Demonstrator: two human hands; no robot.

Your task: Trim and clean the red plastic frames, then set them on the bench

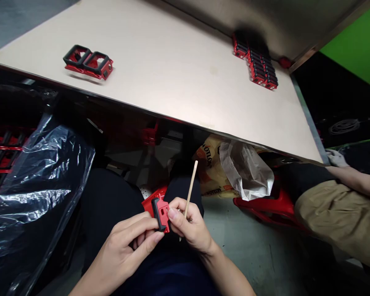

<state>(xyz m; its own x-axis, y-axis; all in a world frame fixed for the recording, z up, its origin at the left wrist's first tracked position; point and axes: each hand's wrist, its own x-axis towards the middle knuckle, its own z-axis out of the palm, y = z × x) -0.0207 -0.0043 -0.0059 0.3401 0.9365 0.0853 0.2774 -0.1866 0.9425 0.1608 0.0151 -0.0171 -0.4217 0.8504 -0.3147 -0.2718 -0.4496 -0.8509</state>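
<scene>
Above my lap, a red plastic part with a black rim [163,215] is held between my two hands, tilted on its side. My left hand [132,238] pinches the rim's lower end between thumb and fingers. On the other side, the thumb and forefinger of my right hand [189,226] grip the red edge. A thin wooden stick [191,187] also runs through the right hand's fingers, its blunt end pointing up and away. Its narrower lower end shows below that hand. Part of the fingers behind the red part is hidden.
Two joined red-and-black frames [88,61] lie on the pale table [172,61]. Rows of similar parts [260,68] stand at its back right. A plastic-covered stack [40,181] is at left. A printed yellow bag [214,164] hangs below the table; another person's gloved hand [337,158] is at right.
</scene>
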